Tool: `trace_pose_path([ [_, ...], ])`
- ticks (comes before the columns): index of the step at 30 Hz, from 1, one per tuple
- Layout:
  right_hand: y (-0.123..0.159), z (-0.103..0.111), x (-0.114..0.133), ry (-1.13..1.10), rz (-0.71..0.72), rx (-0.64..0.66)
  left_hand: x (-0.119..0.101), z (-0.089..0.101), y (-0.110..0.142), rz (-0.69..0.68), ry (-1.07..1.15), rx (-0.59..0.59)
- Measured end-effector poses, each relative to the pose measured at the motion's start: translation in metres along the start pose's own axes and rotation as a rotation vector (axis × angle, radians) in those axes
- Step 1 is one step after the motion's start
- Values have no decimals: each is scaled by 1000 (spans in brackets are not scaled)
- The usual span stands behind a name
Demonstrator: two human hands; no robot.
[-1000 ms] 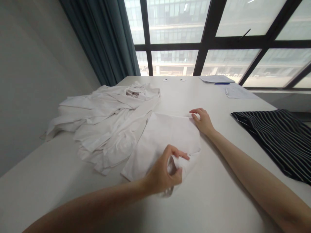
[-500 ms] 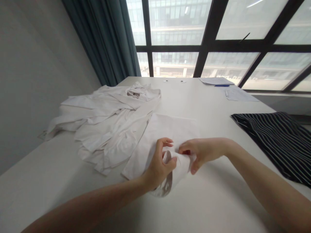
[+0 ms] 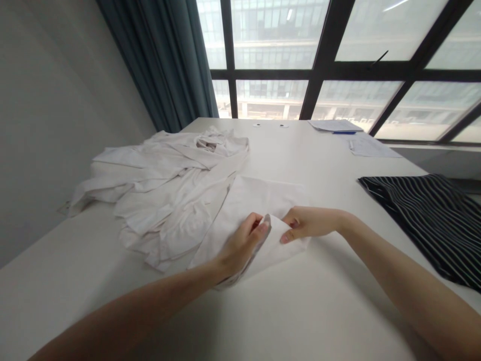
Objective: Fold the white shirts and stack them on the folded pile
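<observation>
A white cloth garment lies flat on the table in front of me, its near end lifted and folded back on itself. My left hand is closed on the left corner of that folded end, thumb on top and fingers tucked into the fold. Gripping the same flap farther right, my right hand pinches it between thumb and fingers. Some fingertips of both hands are hidden by the cloth. The garment's exact kind cannot be made out.
A heap of crumpled white garments lies to the left, touching the folded cloth. At right is a black striped cloth. Papers and a blue pen lie on the white table near the window. A dark curtain hangs behind.
My left hand has closed from a loose curl onto the cloth edge. My right hand has shifted slightly up and left. The rolled near end now lies flatter, pulled up into a fold.
</observation>
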State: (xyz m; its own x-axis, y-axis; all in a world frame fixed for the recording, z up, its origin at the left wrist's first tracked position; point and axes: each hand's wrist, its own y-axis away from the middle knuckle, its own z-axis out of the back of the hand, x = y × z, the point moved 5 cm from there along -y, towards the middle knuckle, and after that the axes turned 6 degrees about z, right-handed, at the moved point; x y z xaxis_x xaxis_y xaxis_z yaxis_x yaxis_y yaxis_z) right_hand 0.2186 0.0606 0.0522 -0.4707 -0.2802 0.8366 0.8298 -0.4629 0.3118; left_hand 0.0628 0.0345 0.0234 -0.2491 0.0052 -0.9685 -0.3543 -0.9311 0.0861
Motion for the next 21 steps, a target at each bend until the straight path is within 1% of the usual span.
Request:
trace_pose_path([
  [2,-1,0,-3,1,9,6,-5,0,0,-35,-113,58],
  [4,-2,-1,-3,-4,31,15,-7,1,-1,-58,-189,87],
  [7,-2,-1,-2,-32,39,13,-6,1,-3,-68,-186,114],
  [9,0,-1,-1,-96,43,38,-4,2,-4,-75,-158,110],
  [12,2,-4,-2,-225,40,110,-4,3,-5,-96,-152,82],
  [14,3,-4,-4,-251,39,115,-5,2,-4,-106,-166,73],
  [17,1,-3,-4,-231,38,90,-7,2,-3,-84,-207,68],
  [21,-3,-4,-3,-110,19,72,-8,2,-5,-50,-263,51],
])
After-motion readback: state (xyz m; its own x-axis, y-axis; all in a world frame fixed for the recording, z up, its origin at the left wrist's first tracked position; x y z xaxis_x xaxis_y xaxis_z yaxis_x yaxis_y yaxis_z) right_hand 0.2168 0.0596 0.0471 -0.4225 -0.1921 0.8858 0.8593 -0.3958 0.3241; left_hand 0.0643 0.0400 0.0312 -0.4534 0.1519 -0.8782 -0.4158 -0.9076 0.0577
